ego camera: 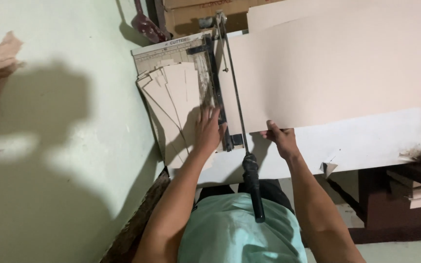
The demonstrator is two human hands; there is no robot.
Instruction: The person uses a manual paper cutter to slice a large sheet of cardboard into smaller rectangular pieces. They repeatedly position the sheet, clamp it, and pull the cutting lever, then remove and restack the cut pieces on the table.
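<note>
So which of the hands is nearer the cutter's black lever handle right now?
Right. The right hand grips the near edge of the big cardboard sheet, just beside the black lever handle. The left hand lies flat on the cut strips, farther across the blade.

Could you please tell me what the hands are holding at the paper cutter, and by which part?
The right hand grips the large beige sheet at its near edge. The left hand lies flat on the cut pieces, holding nothing.
</note>
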